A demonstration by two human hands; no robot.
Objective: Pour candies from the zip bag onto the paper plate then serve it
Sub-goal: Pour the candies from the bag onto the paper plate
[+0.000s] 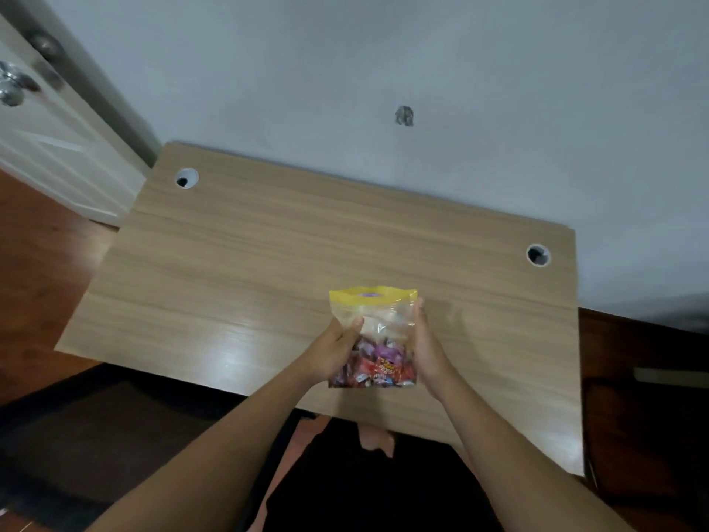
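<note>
Wooden desk (230,263); both hands (337,351) (426,347) gripping upright clear zip bag (374,339), yellow top, candies (378,368) inside.

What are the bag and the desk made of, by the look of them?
Bag: thin clear plastic, glossy, since the candies show through it; its yellow top strip looks like plastic too. Desk: probably laminate with a printed pale wood grain, smooth enough to mirror the light, though real wood cannot be ruled out.

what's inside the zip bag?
The zip bag holds wrapped candies piled in its lower half; the upper half looks mostly empty. Left hand and right hand cover its sides.
</note>
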